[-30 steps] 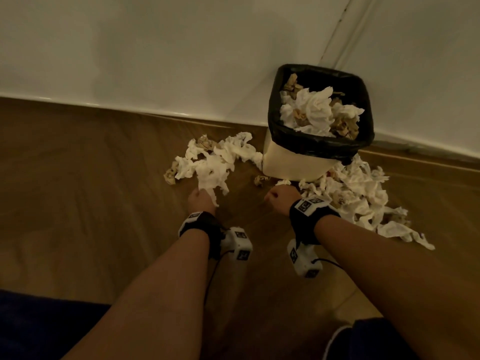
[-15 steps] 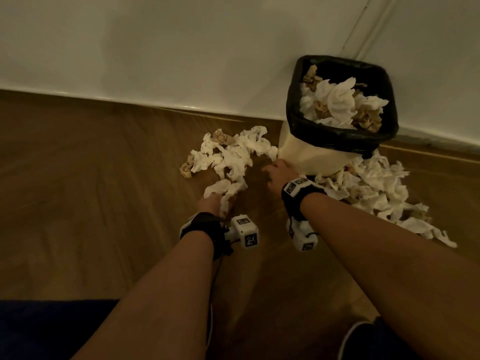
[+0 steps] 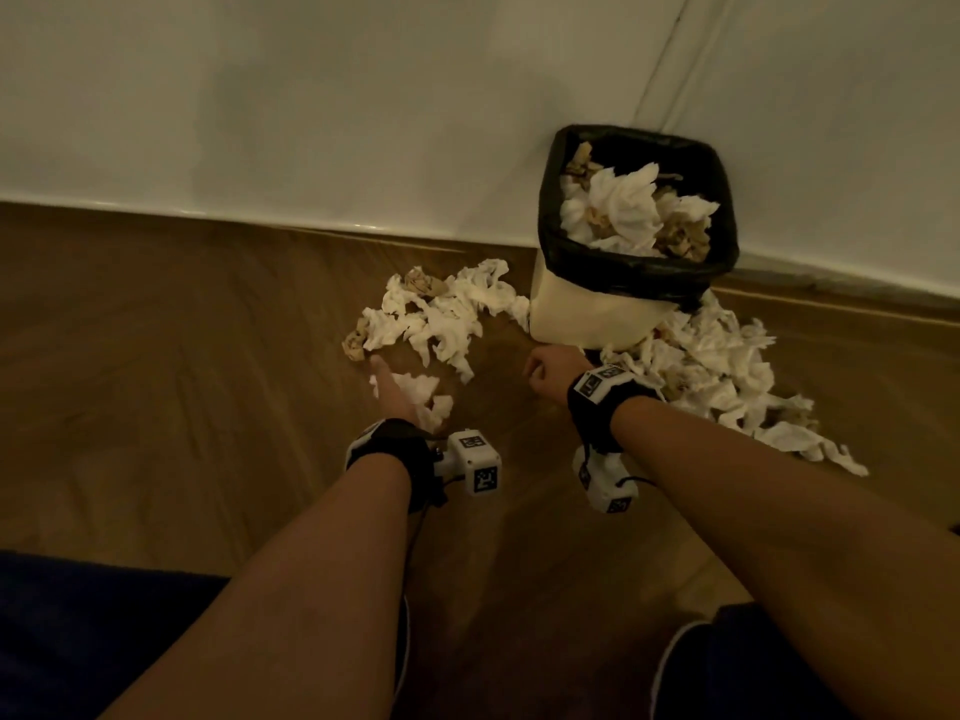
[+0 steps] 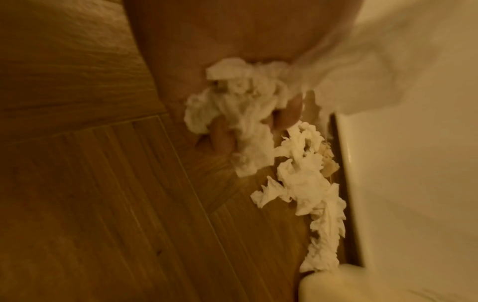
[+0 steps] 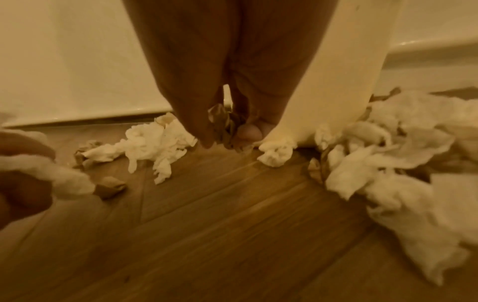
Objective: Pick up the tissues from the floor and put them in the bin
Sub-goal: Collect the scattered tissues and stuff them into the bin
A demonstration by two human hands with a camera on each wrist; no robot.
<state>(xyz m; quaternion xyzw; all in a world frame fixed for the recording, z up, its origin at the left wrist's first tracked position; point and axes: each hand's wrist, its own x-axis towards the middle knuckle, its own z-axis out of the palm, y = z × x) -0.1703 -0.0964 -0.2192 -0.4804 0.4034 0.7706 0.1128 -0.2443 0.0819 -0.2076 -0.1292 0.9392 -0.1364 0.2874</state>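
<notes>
floor (image 3: 182, 356): we see wood planks in a herringbone pattern, brown, matt with a faint sheen.
white tissues (image 3: 441, 319): we read thin soft paper, crumpled and matt, left of centre.
brown tissues (image 3: 423, 283): coarser-looking crumpled paper among the white ones.
bin (image 3: 587, 314): smooth cream plastic, we think, with a dull finish.
bin liner (image 3: 639, 270): thin black plastic film, wrinkled and slightly glossy.
wall (image 3: 311, 96): smooth, pale, matt.
skirting (image 5: 77, 114): we note a glossy pale strip.
wrist straps (image 3: 395, 444): black, cloth-like.
</notes>
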